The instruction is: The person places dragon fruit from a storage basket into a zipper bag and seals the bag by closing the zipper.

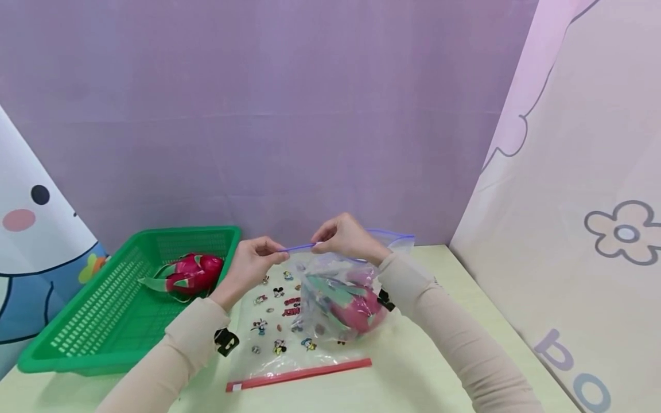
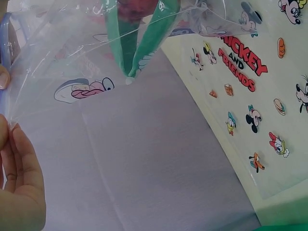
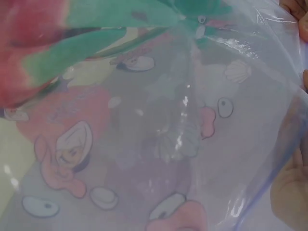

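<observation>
A clear zip bag (image 1: 316,307) with a blue zip strip hangs between both hands, with a pink and green dragon fruit (image 1: 360,312) inside it. At the left end of the blue strip, my left hand (image 1: 252,268) pinches the bag's edge between thumb and fingers. My right hand (image 1: 351,238) pinches the same strip a short way to the right. Beyond it, the strip's far end sticks out behind the right wrist. Through the printed plastic, the right wrist view shows the fruit's green leaf tips and part of the right hand (image 3: 291,190).
Under the held bag lies a flat cartoon-printed bag (image 1: 268,358) with a red zip strip (image 1: 304,374) along its near edge. On the left stands a green basket (image 1: 119,332) with another dragon fruit (image 1: 198,274) in it. A purple curtain (image 1: 310,115) closes off the back.
</observation>
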Demonstrator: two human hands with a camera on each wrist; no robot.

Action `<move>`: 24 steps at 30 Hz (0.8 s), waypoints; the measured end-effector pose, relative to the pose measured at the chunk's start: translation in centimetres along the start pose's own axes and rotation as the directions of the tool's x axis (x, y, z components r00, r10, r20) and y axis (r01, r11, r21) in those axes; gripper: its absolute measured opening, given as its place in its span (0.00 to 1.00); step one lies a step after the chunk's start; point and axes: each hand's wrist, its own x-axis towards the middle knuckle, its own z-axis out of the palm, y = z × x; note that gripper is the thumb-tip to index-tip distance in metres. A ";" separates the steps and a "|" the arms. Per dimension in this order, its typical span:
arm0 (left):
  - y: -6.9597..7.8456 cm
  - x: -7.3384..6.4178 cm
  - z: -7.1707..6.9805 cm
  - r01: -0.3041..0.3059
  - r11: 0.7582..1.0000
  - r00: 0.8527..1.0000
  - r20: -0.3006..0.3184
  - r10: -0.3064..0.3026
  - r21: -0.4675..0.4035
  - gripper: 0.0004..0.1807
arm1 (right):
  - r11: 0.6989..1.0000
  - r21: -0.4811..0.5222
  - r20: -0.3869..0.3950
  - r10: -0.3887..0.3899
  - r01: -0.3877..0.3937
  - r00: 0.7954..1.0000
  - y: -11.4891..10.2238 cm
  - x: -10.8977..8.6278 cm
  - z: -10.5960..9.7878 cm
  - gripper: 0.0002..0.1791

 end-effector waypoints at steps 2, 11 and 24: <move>-0.2 0.0 0.0 -0.002 1.000 1.000 -0.001 0.002 0.002 0.06 | 1.000 -0.001 0.003 -0.003 0.003 1.000 0.2 0.0 -0.1 0.05; -0.4 0.1 0.1 -0.005 1.000 1.000 -0.006 0.005 0.016 0.07 | 1.000 0.007 0.008 -0.014 0.013 1.000 1.1 -0.6 -0.8 0.07; -0.5 0.3 -0.1 -0.028 0.999 1.000 -0.005 0.028 0.017 0.06 | 1.000 -0.005 0.007 -0.015 0.015 1.000 1.3 -1.1 -1.8 0.07</move>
